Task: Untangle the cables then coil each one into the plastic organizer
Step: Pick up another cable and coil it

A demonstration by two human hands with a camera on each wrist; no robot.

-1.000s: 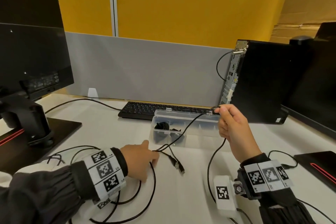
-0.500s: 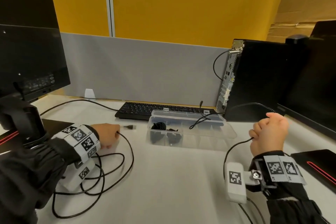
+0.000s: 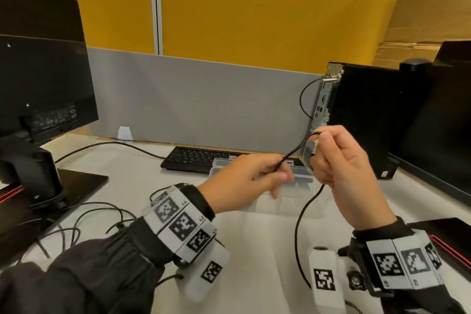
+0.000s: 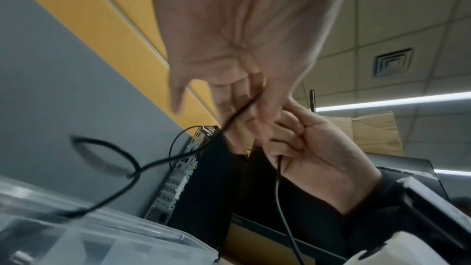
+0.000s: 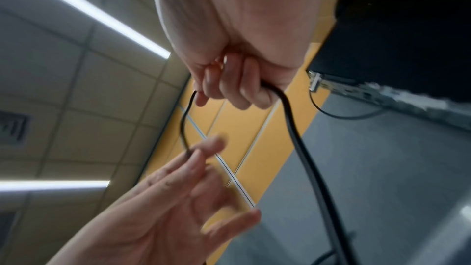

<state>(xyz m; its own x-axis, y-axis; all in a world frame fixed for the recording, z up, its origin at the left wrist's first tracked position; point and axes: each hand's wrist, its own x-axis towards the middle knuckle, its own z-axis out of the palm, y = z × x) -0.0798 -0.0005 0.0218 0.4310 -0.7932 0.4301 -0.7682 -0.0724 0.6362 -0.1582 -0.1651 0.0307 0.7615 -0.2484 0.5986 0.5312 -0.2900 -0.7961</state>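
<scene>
My right hand [image 3: 349, 160] is fisted round a black cable [image 3: 297, 151], my left hand [image 3: 244, 183] pinching its other stretch, both above the clear plastic organizer [image 3: 300, 178] (partly hidden) near the tabletop's [image 3: 254, 250] far edge.

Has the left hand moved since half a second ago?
Yes. The left hand has lifted off the desk near the monitor stand and swung right, now pinching the cable before the organizer.

No text readable – only coded wristband [image 3: 183, 224] squares
</scene>
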